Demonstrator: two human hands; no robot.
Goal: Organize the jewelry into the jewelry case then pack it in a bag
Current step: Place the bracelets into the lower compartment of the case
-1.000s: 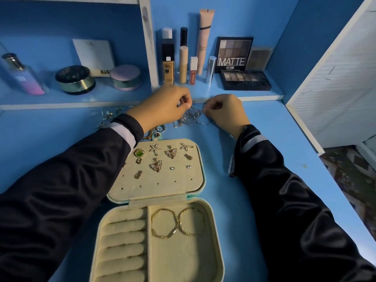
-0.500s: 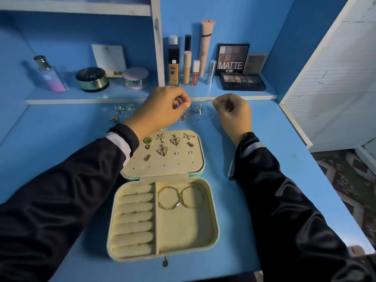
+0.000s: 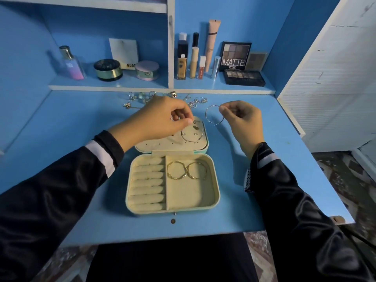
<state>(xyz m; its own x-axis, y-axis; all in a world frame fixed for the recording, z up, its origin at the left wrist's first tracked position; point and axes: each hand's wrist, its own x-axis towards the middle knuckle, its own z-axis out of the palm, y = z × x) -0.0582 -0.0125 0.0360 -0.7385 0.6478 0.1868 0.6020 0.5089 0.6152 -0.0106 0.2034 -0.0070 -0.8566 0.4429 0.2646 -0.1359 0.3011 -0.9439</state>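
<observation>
An open cream jewelry case (image 3: 213, 202) lies on the blue desk, its lid panel (image 3: 162, 146) studded with earrings, partly hidden by my left hand. Two gold hoops (image 3: 186, 170) lie in the case's right compartment. My left hand (image 3: 160, 117) pinches a thin hoop (image 3: 192, 135) that hangs over the lid. My right hand (image 3: 242, 117) pinches a silver hoop (image 3: 213, 115) above the desk, right of the lid. Loose jewelry (image 3: 142, 97) lies along the desk's back. No bag is in view.
A low shelf (image 3: 158, 86) behind the desk holds a perfume bottle (image 3: 71, 63), round compacts (image 3: 107, 70), makeup tubes (image 3: 195, 58) and eyeshadow palettes (image 3: 244, 77). A white slatted panel (image 3: 329, 78) stands at the right. The desk's front edge (image 3: 162, 239) is close to me.
Both hands lifted away from the loose jewelry pile, each carrying a thin hoop. The left hand came over the case lid; the right holds its hoop clear of the desk. The view pulled back.
</observation>
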